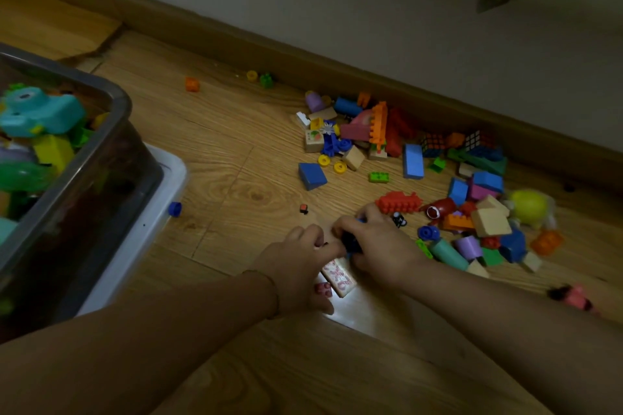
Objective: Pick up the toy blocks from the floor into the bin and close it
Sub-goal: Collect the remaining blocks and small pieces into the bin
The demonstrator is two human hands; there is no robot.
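Gathering blocks [413, 162] seems the step — right hand [376, 241] clamped round a dark block [350, 244], left hand [298, 261] curled, hold unclear — next, a carry to the bin [67, 72].

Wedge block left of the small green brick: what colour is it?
The wedge block is blue; head view.

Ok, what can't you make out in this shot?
In the head view:
the right hand covers most of the dark and blue piece it grips; kind unclear
the left hand: curled fingers hide whether it holds anything
the bin: cut off by the left edge; fullness unknown
the pink toy by the right forearm: blurred
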